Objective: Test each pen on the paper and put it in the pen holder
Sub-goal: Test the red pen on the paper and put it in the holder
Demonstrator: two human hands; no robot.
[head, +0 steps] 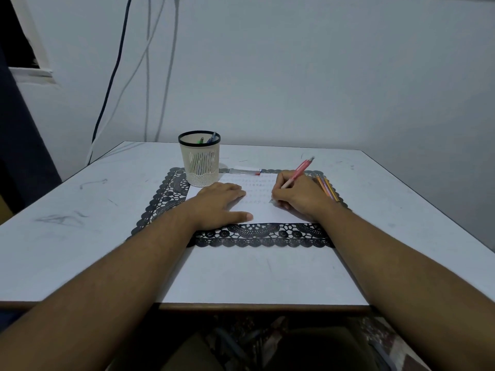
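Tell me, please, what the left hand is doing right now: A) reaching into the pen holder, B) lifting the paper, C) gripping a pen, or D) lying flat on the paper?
D: the left hand lies with straight fingers on the paper, apart from the pen holder.

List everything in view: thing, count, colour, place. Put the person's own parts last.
pen holder: one, cream mesh with a black rim, on the mat's far left corner
pens in holder: at least two, green and blue tops, standing inside
pink pen: one, tip on the paper
clear pen: one, red end, lying beyond the paper
thin pens: a few, orange and yellow, on the mat behind the right hand
paper: one white sheet, rows of faint marks, on the mat
lace mat: one, black, on the table
table: one, white, scuffed
cables: several, on the wall, far left
left hand: flat on the paper
right hand: grips the pink pen
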